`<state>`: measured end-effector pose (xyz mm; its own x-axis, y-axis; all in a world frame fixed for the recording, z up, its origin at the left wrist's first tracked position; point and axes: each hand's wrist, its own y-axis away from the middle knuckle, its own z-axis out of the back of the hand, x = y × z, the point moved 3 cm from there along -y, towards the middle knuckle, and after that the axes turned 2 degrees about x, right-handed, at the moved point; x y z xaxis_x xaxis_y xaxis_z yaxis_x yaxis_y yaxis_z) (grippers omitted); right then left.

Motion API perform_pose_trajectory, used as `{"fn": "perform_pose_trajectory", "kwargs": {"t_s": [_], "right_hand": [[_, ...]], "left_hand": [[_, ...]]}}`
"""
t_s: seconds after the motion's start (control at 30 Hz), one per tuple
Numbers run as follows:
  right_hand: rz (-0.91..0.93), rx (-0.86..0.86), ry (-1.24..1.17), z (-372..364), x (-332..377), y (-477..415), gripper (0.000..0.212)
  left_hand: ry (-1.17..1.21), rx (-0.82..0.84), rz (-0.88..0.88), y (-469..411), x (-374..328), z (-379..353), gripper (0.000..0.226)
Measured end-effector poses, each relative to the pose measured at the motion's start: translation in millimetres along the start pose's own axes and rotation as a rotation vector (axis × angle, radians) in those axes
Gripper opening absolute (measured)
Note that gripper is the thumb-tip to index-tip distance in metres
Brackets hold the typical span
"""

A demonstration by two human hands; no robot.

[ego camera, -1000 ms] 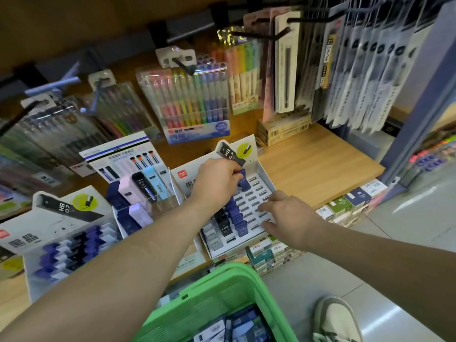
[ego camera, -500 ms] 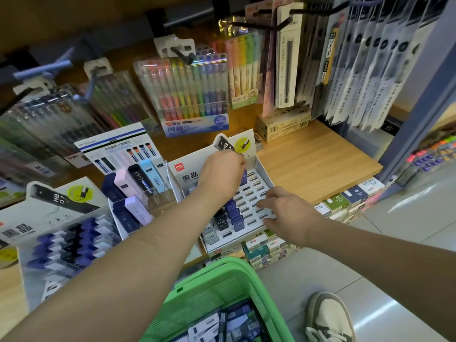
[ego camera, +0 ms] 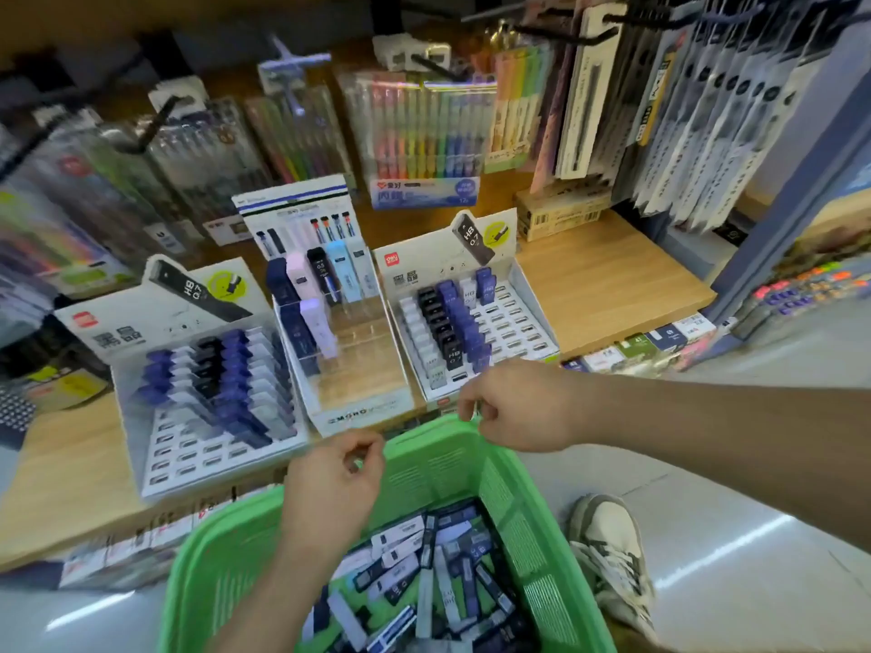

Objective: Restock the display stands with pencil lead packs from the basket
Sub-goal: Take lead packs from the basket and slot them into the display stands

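Left hand [ego camera: 330, 483]: loosely curled, empty, over green plastic basket [ego camera: 438, 464] at 6 o'clock, likely refilling.
Right hand [ego camera: 513, 407]: curled, contents unclear.

3 display stands [ego camera: 506, 325], left hand [ego camera: 330, 487] and right hand [ego camera: 518, 407] (loosely curled) above basket [ego camera: 535, 530]

At centre left, the header card of the left display stand [ego camera: 118, 322] reads "HB 0.7", that of the right display stand [ego camera: 424, 268] shows a red "deli" logo and "HB 0.7", its front black lead pack [ego camera: 453, 354] reads "HB 0.7", and the middle display stand [ego camera: 377, 408] reads "MONO" along its front edge, with "0.5" on its upright black pack [ego camera: 319, 271].
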<state>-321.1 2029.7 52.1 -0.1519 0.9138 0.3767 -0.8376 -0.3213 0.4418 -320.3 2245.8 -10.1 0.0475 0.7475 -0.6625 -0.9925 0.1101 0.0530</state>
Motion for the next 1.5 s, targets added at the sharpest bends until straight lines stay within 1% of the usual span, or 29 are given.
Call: {"fn": "perform_pose_trajectory", "kwargs": {"t_s": [0.07, 0.17, 0.23, 0.3, 0.4, 0.47, 0.5, 0.57, 0.63, 0.7, 0.73, 0.8, 0.87, 0.93, 1.0, 1.07, 1.13, 1.17, 1.23, 1.3, 1.37, 1.4, 1.43, 1.5], "right_hand": [[-0.008, 0.098, 0.003, -33.5, 13.5, -7.2, 0.034], [-0.112, 0.202, -0.065, -103.6, 16.3, -22.0, 0.039], [-0.203, 0.231, -0.111, -152.5, 10.1, -33.6, 0.042], [-0.281, 0.227, -0.149, -195.6, 2.7, -43.4, 0.051], [-0.33, 0.186, -0.185, -241.6, -7.0, -60.0, 0.07], [-0.344, 0.162, -0.159, -261.1, -12.4, -72.1, 0.076], [-0.344, 0.16, -0.122, -268.6, -14.8, -78.9, 0.078], [-0.325, 0.176, -0.062, -281.9, -18.5, -92.8, 0.085], [-0.329, 0.205, -0.018, -291.6, -21.9, -103.1, 0.094], [-0.347, 0.213, 0.057, -298.8, -22.8, -108.4, 0.099], [-0.353, 0.195, 0.091, -301.8, -22.2, -109.5, 0.096], [-0.362, 0.149, 0.111, -306.2, -22.3, -110.0, 0.08], [-0.36, 0.149, 0.053, -311.1, -21.7, -108.5, 0.066], [-0.335, 0.164, 0.004, -316.3, -19.7, -105.9, 0.058], [-0.298, 0.201, 0.04, -320.7, -14.8, -103.8, 0.053], [-0.279, 0.218, 0.05, -325.0, -10.5, -100.3, 0.044], [-0.281, 0.191, 0.01, -327.6, -7.1, -95.6, 0.033], [-0.29, 0.165, -0.041, -328.0, -6.5, -93.6, 0.028], [-0.338, 0.094, -0.207, -326.5, -8.4, -90.7, 0.022], [-0.465, 0.011, -0.508, -321.8, -12.8, -90.5, 0.021], [-0.617, -0.047, -0.922, -315.5, -13.7, -91.4, 0.023], [-0.686, -0.063, -1.087, -311.5, -12.9, -91.8, 0.026], [-0.745, -0.057, -1.214, -307.8, -10.4, -91.5, 0.027], [-0.808, -0.043, -1.409, -299.1, -1.9, -91.5, 0.03]], "left_hand": [[-0.081, 0.091, 0.036, 15.4, 32.7, -16.7, 0.015], [-0.167, 0.233, 0.117, 34.2, 81.0, -40.4, 0.024], [-0.195, 0.3, 0.179, 46.5, 111.5, -55.5, 0.03], [-0.229, 0.388, 0.199, 60.7, 138.1, -71.7, 0.038], [-0.363, 0.618, 0.144, 80.0, 173.4, -98.6, 0.056], [-0.465, 0.777, 0.084, 93.1, 191.1, -114.5, 0.07], [-0.504, 0.827, 0.058, 98.6, 196.8, -120.4, 0.076], [-0.585, 0.848, 0.005, 105.0, 202.0, -129.0, 0.079], [-0.678, 0.819, -0.055, 107.0, 199.9, -137.3, 0.072], [-0.703, 0.805, -0.069, 107.8, 197.1, -145.0, 0.069], [-0.693, 0.806, -0.057, 107.2, 196.5, -147.8, 0.07], [-0.672, 0.804, -0.041, 103.4, 195.3, -151.9, 0.072], [-0.664, 0.791, -0.057, 97.8, 193.7, -152.7, 0.07], [-0.646, 0.789, -0.067, 93.1, 190.7, -155.0, 0.061], [-0.639, 0.803, -0.065, 90.5, 187.2, -158.4, 0.053], [-0.621, 0.798, -0.056, 88.1, 185.5, -158.3, 0.048], [-0.537, 0.709, -0.006, 83.1, 186.7, -150.1, 0.039], [-0.459, 0.653, 0.031, 80.7, 186.9, -144.3, 0.035], [-0.234, 0.601, 0.16, 77.4, 188.7, -134.4, 0.029], [0.066, 0.57, 0.379, 75.3, 189.2, -128.0, 0.021], [0.411, 0.503, 0.61, 75.2, 183.7, -123.4, 0.02], [0.575, 0.473, 0.707, 75.7, 178.5, -122.5, 0.02], [0.708, 0.459, 0.778, 77.0, 170.9, -122.0, 0.019], [0.849, 0.454, 0.831, 78.9, 155.8, -122.7, 0.018]]}}
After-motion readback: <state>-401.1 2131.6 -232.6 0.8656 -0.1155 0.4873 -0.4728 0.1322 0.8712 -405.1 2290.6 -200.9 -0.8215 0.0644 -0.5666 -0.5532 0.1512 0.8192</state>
